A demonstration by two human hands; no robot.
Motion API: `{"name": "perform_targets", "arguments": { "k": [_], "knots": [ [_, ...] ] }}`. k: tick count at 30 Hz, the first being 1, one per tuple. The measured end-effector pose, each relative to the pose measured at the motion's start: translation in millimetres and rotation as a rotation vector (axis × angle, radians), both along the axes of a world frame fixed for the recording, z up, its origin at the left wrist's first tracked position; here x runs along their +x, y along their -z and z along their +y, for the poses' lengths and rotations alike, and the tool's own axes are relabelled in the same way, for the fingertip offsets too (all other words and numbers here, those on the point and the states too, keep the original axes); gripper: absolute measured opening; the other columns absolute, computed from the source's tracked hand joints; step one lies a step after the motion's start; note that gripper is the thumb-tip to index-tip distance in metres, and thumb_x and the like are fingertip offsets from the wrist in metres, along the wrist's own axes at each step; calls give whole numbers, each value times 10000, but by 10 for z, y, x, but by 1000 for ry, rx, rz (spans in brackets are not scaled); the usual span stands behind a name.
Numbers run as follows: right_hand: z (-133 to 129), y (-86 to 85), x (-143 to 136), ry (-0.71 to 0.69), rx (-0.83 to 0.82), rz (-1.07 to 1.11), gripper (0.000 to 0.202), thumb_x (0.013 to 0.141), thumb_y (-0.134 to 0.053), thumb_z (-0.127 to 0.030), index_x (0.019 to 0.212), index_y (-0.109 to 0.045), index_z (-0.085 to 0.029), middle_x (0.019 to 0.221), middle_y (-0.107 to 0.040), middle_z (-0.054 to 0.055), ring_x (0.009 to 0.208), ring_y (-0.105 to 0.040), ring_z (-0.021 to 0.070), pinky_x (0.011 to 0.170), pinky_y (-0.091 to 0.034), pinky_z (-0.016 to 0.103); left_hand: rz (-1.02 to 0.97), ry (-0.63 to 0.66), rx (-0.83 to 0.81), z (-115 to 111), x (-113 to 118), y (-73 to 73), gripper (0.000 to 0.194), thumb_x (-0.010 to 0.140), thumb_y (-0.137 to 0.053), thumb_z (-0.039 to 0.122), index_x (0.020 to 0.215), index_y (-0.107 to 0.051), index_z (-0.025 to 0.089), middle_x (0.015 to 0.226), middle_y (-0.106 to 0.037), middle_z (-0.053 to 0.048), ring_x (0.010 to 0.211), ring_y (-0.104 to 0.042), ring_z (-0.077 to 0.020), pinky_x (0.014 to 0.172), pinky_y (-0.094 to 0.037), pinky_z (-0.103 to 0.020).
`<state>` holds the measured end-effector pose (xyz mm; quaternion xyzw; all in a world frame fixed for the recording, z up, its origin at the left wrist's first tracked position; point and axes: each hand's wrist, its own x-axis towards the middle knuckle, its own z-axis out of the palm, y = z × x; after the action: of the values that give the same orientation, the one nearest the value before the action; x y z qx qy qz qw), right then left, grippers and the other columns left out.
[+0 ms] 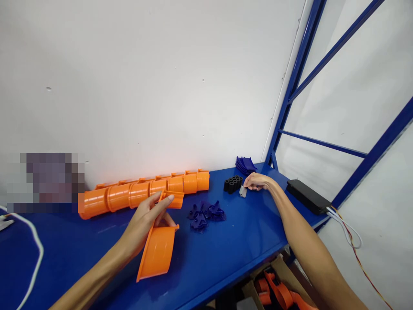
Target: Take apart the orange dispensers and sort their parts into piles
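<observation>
Your left grip (151, 212) pinches the orange part (158, 252) over the table (206, 254), and your right grip (258, 181) seems, at this distance, to pinch the small grey piece (243, 192), so close to the black cylinders (232, 185) that a sideways brush could topple them.

The left hand (146, 217) grips a curved orange part (158, 252), which extends below its fingers. The right hand (257, 181) pinches a grey piece (243, 192). Black cylinders (232, 184) stand left of its fingertips; stacked blue plates (247, 165) lie behind.
</observation>
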<state>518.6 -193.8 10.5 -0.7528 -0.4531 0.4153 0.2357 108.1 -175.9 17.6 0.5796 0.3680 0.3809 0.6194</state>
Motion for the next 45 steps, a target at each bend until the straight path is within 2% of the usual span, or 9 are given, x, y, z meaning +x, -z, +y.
{"name": "perform_targets", "arguments": {
  "k": [10, 17, 27, 35, 39, 42, 45],
  "knots": [
    [10, 30, 87, -78, -9, 161, 128, 697, -688, -171, 695, -561, -152, 513, -467, -60, 420, -326, 34, 419, -286, 167, -8, 8, 17, 17, -15, 27, 520, 682, -773, 627, 737, -424, 246, 439, -455, 72, 503, -675, -249, 493, -495, -292],
    [-87, -32, 157, -104, -8, 214, 152, 709, -668, -170, 694, -517, -167, 496, -406, -77, 425, -266, 33, 418, -229, 164, -5, 0, 13, 27, 1, 41, 516, 700, -762, 627, 749, -418, 246, 441, -478, 66, 495, -667, -241, 499, -497, -293],
    [-50, 11, 183, -94, -32, 160, 87, 721, -681, -165, 707, -601, -135, 492, -453, -59, 401, -297, 29, 402, -248, 166, 1, -8, -15, -12, -8, 10, 519, 673, -777, 620, 753, -428, 243, 443, -510, 52, 491, -667, -254, 486, -504, -303],
    [-48, 25, 172, -21, -2, 153, 146, 674, -759, -197, 719, -639, -127, 531, -516, -41, 401, -319, 26, 399, -280, 168, -34, -20, -14, -2, 15, 15, 545, 611, -813, 622, 660, -428, 239, 420, -441, 63, 479, -663, -255, 473, -498, -297],
    [-76, -31, 126, 85, 128, 135, 177, 659, -759, -225, 742, -634, -131, 509, -492, -45, 407, -312, 39, 395, -249, 184, -69, -22, -30, -26, 26, 2, 536, 643, -795, 628, 605, -432, 236, 427, -472, 33, 476, -651, -248, 437, -451, -280],
    [-73, -144, 14, 183, 354, 101, 206, 731, -712, -310, 811, -591, -164, 496, -411, -87, 411, -253, 39, 402, -184, 185, -109, 4, -31, -31, 31, 21, 552, 709, -723, 666, 532, -433, 230, 436, -505, -10, 497, -637, -234, 462, -450, -283],
    [-78, -296, -266, 218, 645, 71, 235, 788, -662, -390, 834, -555, -186, 501, -362, -99, 424, -237, 47, 412, -148, 193, -145, 24, 22, -14, 40, 62, 597, 810, -597, 694, 479, -458, 216, 445, -513, -30, 472, -574, -184, 523, -468, -288]
  ]
}}
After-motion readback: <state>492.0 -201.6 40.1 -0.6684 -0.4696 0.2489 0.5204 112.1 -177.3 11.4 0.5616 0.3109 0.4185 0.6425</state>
